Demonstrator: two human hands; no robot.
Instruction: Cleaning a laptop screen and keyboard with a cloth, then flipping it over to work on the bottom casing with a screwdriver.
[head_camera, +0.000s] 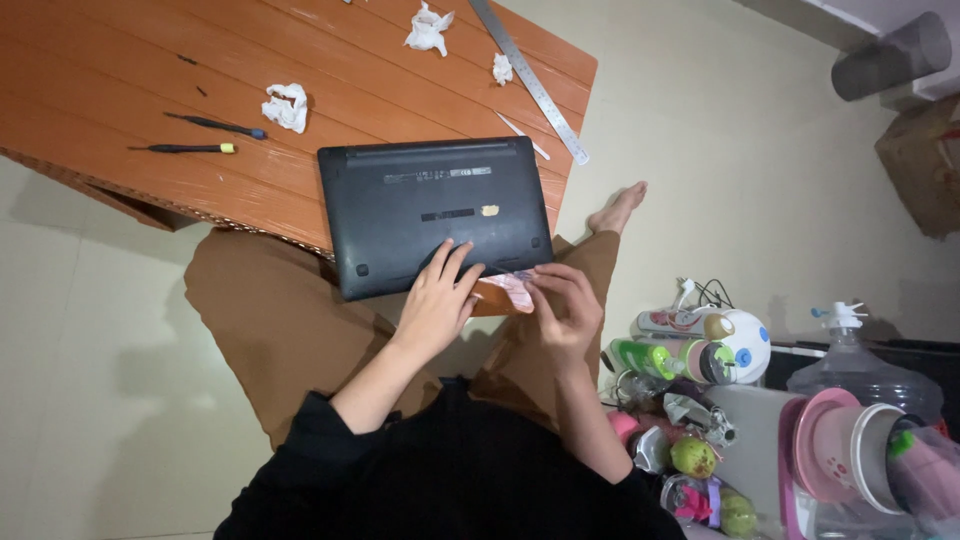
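Note:
A black laptop (430, 205) lies upside down on a low orange wooden table (120, 120), its near edge over the table's rim. My left hand (437, 295) rests flat on the laptop's near edge, fingers spread. My right hand (565, 305) pinches a small pink-and-white wad of tissue (516, 288) against the laptop's near right corner. I sit cross-legged on the floor in brown trousers and a black top.
Two small screwdrivers (205, 136), crumpled white tissues (286, 106), and a long metal ruler (528, 78) lie on the table. At the right, bottles (660, 358), a white jug (742, 345), a large water bottle (860, 365) and pink bowls (840, 440) crowd the floor.

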